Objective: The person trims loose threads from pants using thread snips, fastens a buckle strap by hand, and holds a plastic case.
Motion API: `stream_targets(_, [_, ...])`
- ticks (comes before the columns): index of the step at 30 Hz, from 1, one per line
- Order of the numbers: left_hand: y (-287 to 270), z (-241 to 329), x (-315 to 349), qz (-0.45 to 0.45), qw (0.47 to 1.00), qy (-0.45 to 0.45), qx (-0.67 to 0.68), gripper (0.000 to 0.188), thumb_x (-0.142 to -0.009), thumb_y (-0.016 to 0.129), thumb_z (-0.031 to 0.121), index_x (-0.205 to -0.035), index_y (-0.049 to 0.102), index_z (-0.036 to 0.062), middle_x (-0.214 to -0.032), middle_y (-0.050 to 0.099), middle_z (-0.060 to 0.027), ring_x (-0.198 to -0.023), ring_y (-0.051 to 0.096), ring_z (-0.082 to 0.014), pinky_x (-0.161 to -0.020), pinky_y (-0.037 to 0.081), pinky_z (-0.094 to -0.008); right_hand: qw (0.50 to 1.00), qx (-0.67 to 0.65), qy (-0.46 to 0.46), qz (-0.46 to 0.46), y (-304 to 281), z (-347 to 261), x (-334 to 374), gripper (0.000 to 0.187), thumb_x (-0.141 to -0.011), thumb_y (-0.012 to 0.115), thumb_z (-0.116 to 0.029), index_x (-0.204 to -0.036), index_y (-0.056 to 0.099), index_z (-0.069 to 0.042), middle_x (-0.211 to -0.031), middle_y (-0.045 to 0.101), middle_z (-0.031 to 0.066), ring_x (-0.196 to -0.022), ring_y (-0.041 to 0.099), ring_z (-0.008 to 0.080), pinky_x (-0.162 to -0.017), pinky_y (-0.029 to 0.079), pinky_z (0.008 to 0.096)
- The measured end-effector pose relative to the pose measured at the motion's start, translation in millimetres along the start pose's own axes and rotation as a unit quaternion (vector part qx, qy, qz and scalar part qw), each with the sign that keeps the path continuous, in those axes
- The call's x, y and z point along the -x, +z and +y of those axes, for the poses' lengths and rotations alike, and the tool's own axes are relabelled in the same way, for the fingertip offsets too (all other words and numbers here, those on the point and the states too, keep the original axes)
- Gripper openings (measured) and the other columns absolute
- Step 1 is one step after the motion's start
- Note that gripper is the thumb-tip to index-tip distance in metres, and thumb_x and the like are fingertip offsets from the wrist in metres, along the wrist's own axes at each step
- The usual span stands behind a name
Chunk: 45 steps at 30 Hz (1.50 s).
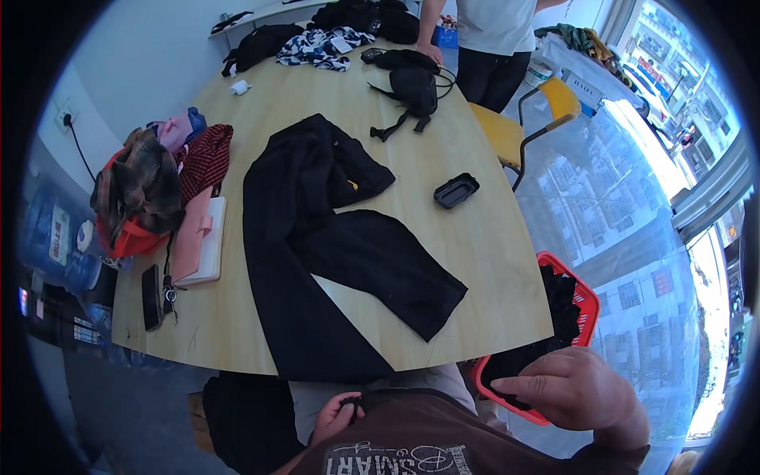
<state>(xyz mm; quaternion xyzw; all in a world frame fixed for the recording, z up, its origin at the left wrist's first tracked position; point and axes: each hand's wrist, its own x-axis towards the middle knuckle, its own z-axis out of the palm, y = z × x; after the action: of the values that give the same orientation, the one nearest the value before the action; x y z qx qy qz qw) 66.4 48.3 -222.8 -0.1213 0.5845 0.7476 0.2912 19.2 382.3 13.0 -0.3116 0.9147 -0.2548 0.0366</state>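
Note:
A pair of black trousers (297, 214) lies spread on the table, one leg running to its front edge and the other angled right. A small yellow mark shows near the waist. Close to my lap, my left hand (336, 416) is closed, with a small black object (354, 405) showing between its fingers. My right hand (574, 386) hangs over a red plastic basket (587, 305) of dark cloth at the table's right side. Its fingers are drawn together, and I cannot make out what they hold, if anything. An open black plastic case (456, 191) sits right of the trousers.
On the left are a red bag of clothes (138, 190), a pink notebook (198, 237) and a phone (151, 297). A black strapped bag (413, 89) and folded garments (324, 47) lie at the far end. Another person (495, 39) stands by a yellow chair (495, 131).

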Motion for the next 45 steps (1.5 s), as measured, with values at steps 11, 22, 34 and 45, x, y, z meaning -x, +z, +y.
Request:
stream_targets(11, [4,7,-1,0.003,1.0,-0.007,0.003,0.031,-0.095,0.041,0.006,-0.125,0.05,0.0015,-0.086,0.062,-0.0064,-0.069,0.048,-0.0067,-0.064,0.038,-0.0173,0.987,-0.039,0.144,-0.056,-5,20,22,0.025,-0.086,0.06,-0.008,-0.111,0.064,-0.007,-0.08,0.062,0.008,-0.063,0.058,0.0218,-0.058,0.046,0.0288])
stream_targets(22, [5,3,9,0.028,1.0,-0.001,-0.002,0.031,-0.095,0.041,0.006,-0.124,0.05,0.0013,-0.085,0.062,-0.0069,-0.068,0.049,-0.007,-0.064,0.039,-0.0177,0.949,-0.081,0.271,-0.14,5,39,42,0.023,-0.089,0.058,-0.01,-0.111,0.064,-0.005,-0.091,0.066,0.0124,-0.072,0.062,0.0236,-0.066,0.049,0.0295])
stream_targets(34, [1,5,4,0.017,1.0,-0.005,0.0,0.03,-0.097,0.043,0.009,-0.124,0.049,0.0007,-0.085,0.061,-0.008,-0.069,0.05,-0.0097,-0.067,0.041,-0.0199,0.935,-0.125,0.308,-0.126,16,57,77,0.023,-0.089,0.059,-0.011,-0.11,0.063,-0.003,-0.093,0.065,0.0123,-0.075,0.06,0.0259,-0.069,0.048,0.0336])
stream_targets(45, [0,5,3,0.022,0.999,0.002,-0.025,0.03,-0.097,0.044,0.011,-0.124,0.049,0.0002,-0.084,0.06,-0.0081,-0.069,0.05,-0.0106,-0.068,0.041,-0.0208,0.931,-0.164,0.308,-0.104,31,72,97,0.023,-0.089,0.06,-0.009,-0.11,0.062,-0.003,-0.092,0.065,0.0107,-0.074,0.061,0.0239,-0.067,0.048,0.0319])
